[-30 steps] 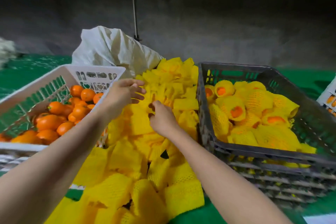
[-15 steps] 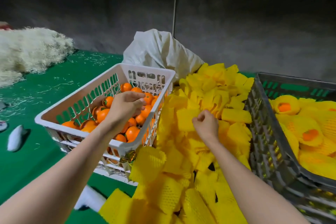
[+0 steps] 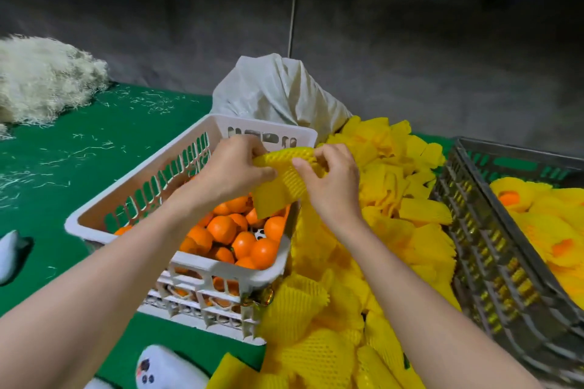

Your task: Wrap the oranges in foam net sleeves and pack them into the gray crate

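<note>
Both hands meet above the white crate [image 3: 202, 265], which holds several bare oranges [image 3: 243, 240]. My left hand [image 3: 234, 170] and my right hand [image 3: 331, 180] each pinch an edge of one yellow foam net sleeve [image 3: 281, 186] and hold it up between them. Whether an orange sits inside the sleeve or under my left hand is hidden. A big heap of loose yellow sleeves [image 3: 373, 230] lies between the two crates. The gray crate [image 3: 493, 262] at the right holds several wrapped oranges [image 3: 537, 218].
A white sack [image 3: 278, 91] stands behind the white crate. A pile of pale shredded fibre [image 3: 41, 79] lies at the far left on the green table cover [image 3: 94, 142]. White objects [image 3: 167, 369] lie near the front edge and one [image 3: 9, 253] at the left edge.
My left hand has risen from the oranges and my right hand has lifted a sleeve off the heap. Both hands now hold that sleeve together over the white crate.
</note>
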Demonstrator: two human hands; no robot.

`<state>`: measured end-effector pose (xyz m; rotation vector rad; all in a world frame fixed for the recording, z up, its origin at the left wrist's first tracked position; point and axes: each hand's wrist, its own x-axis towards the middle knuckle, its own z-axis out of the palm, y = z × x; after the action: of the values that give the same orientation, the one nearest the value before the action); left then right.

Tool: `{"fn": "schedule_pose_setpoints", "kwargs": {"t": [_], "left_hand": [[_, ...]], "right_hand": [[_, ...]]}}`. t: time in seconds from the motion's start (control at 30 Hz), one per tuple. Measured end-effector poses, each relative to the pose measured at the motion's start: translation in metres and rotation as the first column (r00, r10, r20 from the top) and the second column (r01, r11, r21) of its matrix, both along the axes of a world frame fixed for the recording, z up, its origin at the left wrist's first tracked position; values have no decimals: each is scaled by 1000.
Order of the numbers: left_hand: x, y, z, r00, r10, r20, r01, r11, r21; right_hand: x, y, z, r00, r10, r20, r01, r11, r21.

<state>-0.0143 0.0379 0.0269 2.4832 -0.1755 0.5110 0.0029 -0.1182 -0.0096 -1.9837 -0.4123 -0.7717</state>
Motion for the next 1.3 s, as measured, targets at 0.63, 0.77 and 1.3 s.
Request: {"fn": "schedule_pose_setpoints", "kwargs": {"t": [0.63,0.77,1.3], "left_hand": [[29,126,-86,386,164,-908,354,882,310],[29,139,-73,495,-399,-772,-21,883,-470],[5,4,-53,657,-675,-336,-162,308,-937]], "right_hand": [[21,70,-53,847,306,-435,-205,943,264],[19,66,-44,784,421,-456,-150,842,518],[-31,-8,-6,480,791,-380,-361,573,735]]}}
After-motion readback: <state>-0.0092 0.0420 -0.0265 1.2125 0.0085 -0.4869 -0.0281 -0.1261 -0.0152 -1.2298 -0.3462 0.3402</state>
